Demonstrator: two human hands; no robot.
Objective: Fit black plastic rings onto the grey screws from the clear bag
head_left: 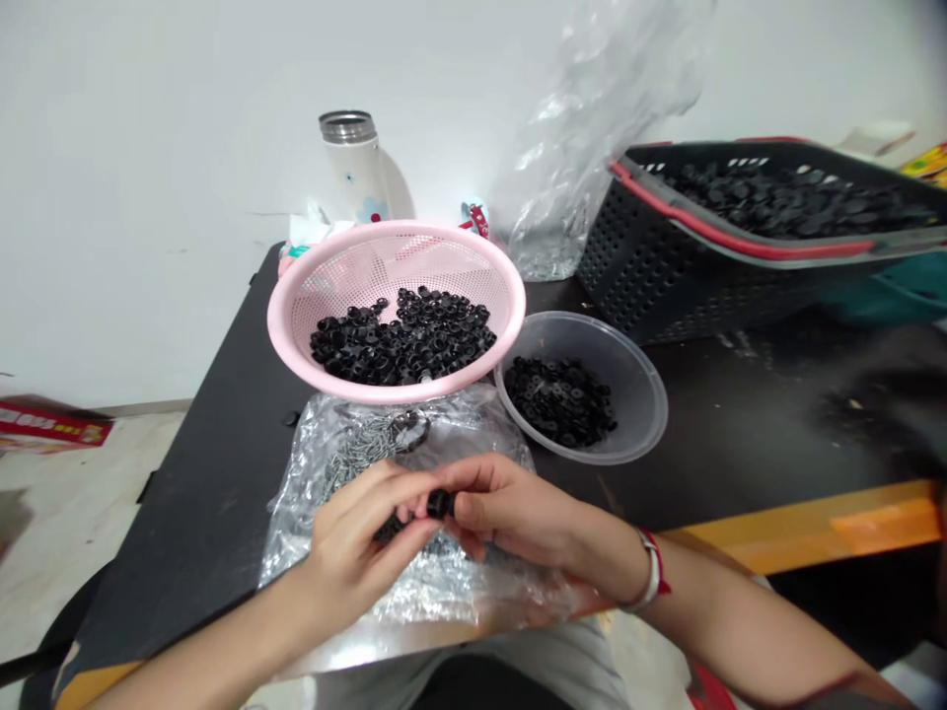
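Note:
My left hand point(362, 542) and my right hand point(510, 513) meet over a clear plastic bag point(355, 463) of small metal screws at the table's near edge. Both pinch one small black plastic part point(441, 504) between their fingertips. More black parts show under my left fingers. Just beyond stands a pink perforated basket point(296, 306) holding several black parts. To its right sits a clear plastic bowl point(636, 385) with more of them.
A dark crate point(628, 256) with a red rim, full of black parts, stands tilted at the back right. A steel-capped bottle point(355, 158) and a crumpled clear bag point(592, 118) stand against the white wall. The black table point(740, 424) has an orange front edge.

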